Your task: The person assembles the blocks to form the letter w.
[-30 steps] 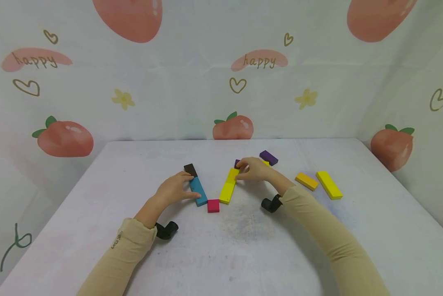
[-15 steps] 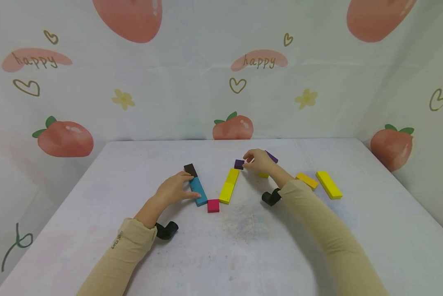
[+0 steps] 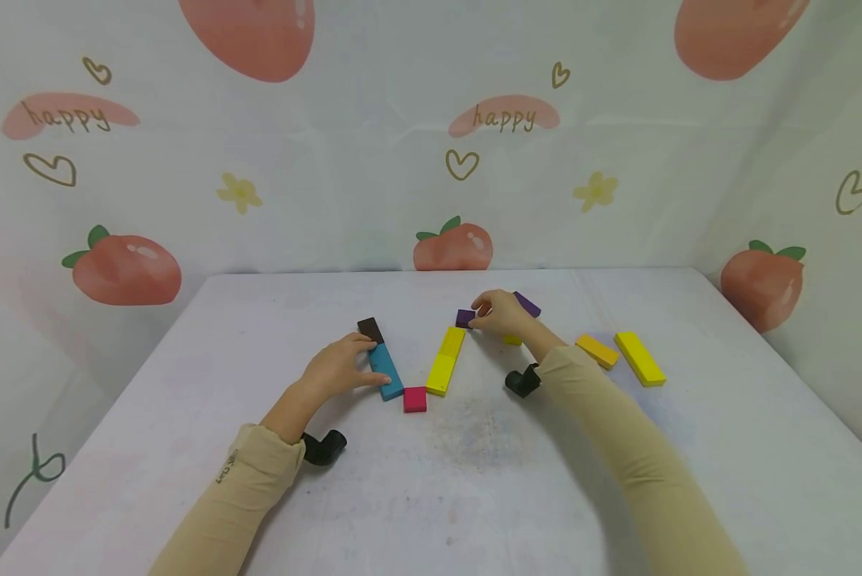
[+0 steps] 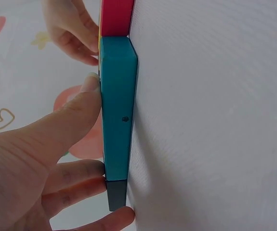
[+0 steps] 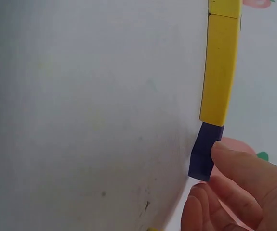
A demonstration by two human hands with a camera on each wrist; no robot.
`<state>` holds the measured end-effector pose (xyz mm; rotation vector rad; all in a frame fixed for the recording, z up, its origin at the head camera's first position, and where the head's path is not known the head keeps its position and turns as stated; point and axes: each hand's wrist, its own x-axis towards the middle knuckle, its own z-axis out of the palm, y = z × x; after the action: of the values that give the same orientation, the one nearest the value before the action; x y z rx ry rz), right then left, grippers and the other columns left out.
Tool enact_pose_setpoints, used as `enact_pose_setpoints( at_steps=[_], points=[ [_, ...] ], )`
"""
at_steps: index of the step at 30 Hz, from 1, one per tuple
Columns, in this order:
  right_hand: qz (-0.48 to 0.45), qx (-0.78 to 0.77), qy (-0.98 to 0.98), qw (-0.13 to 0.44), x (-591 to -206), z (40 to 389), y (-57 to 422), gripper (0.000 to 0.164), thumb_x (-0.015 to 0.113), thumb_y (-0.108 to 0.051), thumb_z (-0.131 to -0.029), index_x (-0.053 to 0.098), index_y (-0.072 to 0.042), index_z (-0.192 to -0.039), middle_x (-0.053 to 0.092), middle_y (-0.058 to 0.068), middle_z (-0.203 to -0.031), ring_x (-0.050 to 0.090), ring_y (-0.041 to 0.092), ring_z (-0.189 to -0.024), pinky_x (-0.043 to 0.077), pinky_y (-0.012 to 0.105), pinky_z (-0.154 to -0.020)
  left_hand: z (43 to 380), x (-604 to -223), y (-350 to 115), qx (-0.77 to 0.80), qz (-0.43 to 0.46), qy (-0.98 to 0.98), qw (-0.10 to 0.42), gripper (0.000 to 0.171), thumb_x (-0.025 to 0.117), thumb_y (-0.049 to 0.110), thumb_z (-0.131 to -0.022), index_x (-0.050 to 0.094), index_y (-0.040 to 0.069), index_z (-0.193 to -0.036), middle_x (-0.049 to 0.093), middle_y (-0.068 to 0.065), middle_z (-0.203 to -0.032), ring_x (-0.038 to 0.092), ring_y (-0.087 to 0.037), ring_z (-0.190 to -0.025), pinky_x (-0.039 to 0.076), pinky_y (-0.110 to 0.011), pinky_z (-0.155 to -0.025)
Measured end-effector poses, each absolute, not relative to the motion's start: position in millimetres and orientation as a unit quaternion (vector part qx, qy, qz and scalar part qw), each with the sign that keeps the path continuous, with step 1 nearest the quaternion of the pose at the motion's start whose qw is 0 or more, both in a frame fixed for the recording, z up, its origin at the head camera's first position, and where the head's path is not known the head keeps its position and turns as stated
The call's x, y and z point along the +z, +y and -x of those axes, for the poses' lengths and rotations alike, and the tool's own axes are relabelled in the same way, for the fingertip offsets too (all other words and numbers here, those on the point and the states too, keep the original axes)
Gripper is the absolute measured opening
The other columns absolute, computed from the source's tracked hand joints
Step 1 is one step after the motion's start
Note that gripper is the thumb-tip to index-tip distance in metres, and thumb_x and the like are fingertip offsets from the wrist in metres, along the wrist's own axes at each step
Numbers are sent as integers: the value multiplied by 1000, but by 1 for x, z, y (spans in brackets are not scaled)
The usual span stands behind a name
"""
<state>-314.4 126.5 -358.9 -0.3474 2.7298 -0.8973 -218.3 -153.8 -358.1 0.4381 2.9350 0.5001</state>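
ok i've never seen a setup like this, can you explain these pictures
No machine: a person's bare left hand and right hand. The wide view is from a camera on the head, the close ones from each wrist. On the white table, a dark block, blue block, red block, two yellow blocks and a small purple block form a rough V; more blocks lie to the right. The left touches the blue block; the right touches the small purple block, whether it grips is unclear.

"happy", twice, on the backdrop [image 3: 359, 176]
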Motion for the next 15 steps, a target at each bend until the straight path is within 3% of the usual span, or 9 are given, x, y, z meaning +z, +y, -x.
enact_pose_setpoints(
  at_steps=[15],
  points=[
    [122, -297, 940, 117, -361, 314, 122, 35, 64, -15, -88, 57, 3, -117, 61, 20, -112, 55, 28, -100, 49, 36, -95, 218, -358, -154, 169, -141, 973, 66, 70, 72, 41, -79, 51, -1, -131, 46, -21, -138, 45, -39, -127, 43, -51, -103]
  ],
)
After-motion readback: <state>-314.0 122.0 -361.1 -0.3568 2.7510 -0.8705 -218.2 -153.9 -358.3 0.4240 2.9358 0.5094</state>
